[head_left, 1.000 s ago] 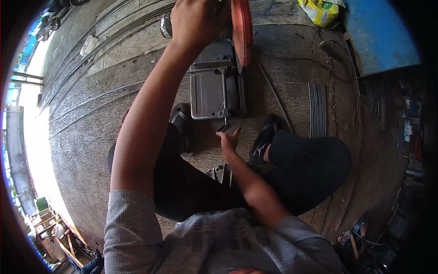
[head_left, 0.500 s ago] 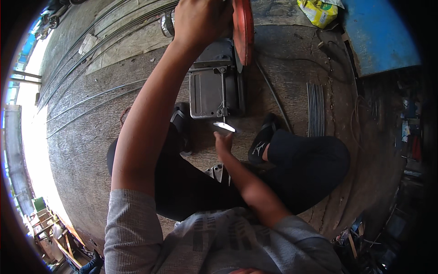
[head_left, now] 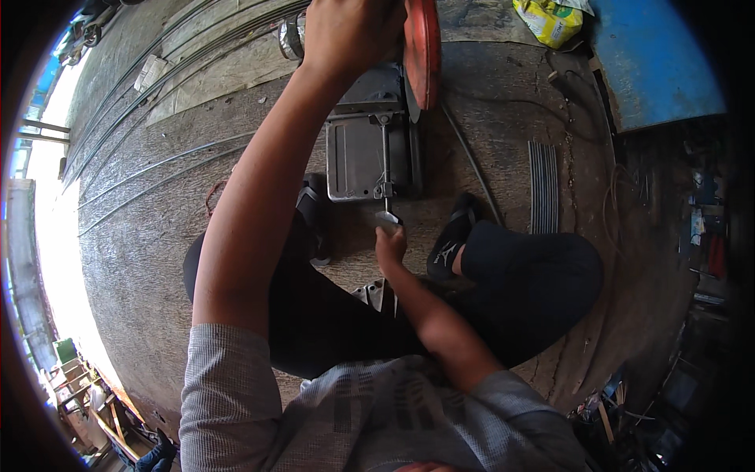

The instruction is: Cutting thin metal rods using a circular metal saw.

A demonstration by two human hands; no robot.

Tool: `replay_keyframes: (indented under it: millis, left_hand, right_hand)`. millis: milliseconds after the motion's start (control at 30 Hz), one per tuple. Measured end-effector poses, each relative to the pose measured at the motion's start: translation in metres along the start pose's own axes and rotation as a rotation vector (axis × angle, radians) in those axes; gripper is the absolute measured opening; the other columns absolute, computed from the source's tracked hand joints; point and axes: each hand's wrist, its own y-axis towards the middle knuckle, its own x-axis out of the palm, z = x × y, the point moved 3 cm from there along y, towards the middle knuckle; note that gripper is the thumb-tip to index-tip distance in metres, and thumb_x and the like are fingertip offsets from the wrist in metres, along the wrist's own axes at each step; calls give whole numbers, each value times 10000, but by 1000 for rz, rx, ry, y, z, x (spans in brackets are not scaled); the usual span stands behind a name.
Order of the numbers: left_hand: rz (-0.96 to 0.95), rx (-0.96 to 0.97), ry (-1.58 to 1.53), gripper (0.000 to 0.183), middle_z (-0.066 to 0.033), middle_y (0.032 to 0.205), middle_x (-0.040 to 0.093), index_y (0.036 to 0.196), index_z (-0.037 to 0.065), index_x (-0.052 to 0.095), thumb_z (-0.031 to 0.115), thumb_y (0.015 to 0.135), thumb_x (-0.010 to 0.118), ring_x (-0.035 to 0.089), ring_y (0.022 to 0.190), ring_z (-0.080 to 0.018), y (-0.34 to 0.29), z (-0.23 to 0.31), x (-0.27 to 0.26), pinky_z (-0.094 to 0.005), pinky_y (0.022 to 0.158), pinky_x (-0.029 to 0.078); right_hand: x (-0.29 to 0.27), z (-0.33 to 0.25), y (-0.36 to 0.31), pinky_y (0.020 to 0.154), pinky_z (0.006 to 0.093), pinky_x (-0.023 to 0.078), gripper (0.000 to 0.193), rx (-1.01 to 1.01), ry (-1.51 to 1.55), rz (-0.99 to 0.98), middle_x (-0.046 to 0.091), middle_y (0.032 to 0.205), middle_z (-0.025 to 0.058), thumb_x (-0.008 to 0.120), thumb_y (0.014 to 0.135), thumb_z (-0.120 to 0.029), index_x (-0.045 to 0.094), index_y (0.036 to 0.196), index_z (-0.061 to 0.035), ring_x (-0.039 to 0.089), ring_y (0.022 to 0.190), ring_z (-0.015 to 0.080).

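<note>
- Closest in, between the legs, lie pale metal pieces (head_left: 376, 296), partly covered by the dark trousers.
- Just past them, the right hand (head_left: 391, 242) has its fingers and thumb closed around a flat metal handle (head_left: 385, 218), in front of the machine and between the two shoes. The handle's own slant is hard to make out behind the fingers.
- From the handle a slim metal rod (head_left: 386, 157) points directly away from the body, its long axis almost straight fore and aft, over the right part of the grey machine base (head_left: 351, 161).
- Off to the right, a bundle of thin rods (head_left: 544, 189) lies on the floor, running nearly parallel to that rod.
- Farther out, the left hand (head_left: 352, 35) is just beside the red guard (head_left: 425, 55); its fingers are hidden, so I cannot tell how far closed it is or what it holds.
- The guard shows edge-on, its long axis also running away.
- Farthest lies a yellow bag (head_left: 554, 23).
</note>
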Motion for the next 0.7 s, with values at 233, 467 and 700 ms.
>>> replay_keyframes:
  millis: [233,467,700]
  left_hand:
    - [27,-9,4,111,-124,911,619,829,26,634,102,752,661,587,932,-316,6,-4,-2,-408,793,490]
    - [-128,166,-64,72,-135,900,606,807,39,630,77,749,646,570,880,-317,14,-3,-7,-398,784,490]
    - [-313,792,-54,204,-77,1223,551,961,178,656,146,762,686,466,1222,-211,-110,-51,-16,-413,949,405]
  right_hand:
    - [-12,-61,-18,1015,385,383,760,-221,70,37,456,1286,339,615,800,-259,276,1381,95,469,1212,404]
    - [21,-57,-66,879,377,481,397,-376,-221,-696,645,1053,221,607,812,-227,612,1141,-5,626,1024,307]
    - [-14,-43,-18,707,322,505,203,-289,-34,-92,669,835,115,610,808,-149,653,966,-30,663,773,224]
